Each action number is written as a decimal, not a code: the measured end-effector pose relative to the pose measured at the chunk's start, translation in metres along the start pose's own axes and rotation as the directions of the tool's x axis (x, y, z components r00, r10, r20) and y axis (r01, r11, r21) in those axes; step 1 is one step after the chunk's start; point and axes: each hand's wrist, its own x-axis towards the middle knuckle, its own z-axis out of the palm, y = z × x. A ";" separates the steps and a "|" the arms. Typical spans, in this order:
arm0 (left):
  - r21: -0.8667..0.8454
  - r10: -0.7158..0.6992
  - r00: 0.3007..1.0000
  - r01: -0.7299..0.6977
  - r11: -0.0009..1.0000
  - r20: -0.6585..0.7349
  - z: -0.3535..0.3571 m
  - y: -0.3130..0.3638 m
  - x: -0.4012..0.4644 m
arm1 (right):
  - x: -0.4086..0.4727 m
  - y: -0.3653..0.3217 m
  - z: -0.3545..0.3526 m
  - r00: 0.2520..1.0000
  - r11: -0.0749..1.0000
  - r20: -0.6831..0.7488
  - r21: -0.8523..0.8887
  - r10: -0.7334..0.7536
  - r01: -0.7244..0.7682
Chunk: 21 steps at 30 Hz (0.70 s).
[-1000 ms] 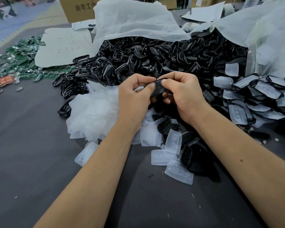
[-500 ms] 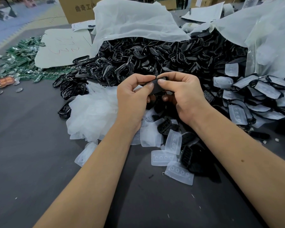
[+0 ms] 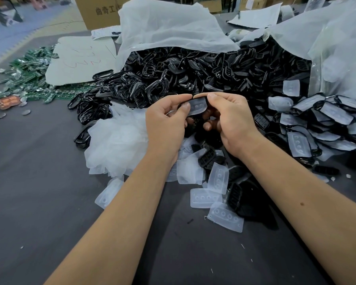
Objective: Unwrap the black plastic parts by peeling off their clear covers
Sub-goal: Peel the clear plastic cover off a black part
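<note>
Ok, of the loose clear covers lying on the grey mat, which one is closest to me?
The clear cover with four round dimples, lying lowest in the picture between the forearms. The other loose covers sit farther up, nearer the hands.

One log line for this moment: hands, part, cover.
left hand: pinches black part | right hand: pinches clear cover | cover: still on part

Left hand and right hand raised together, fingers curled, each grip pinching.
</note>
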 end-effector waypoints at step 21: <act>0.033 0.004 1.000 -0.005 0.999 0.018 -0.001 0.003 -0.001 | 0.004 -0.004 -0.016 0.997 0.971 0.071 -0.232 -0.041 0.056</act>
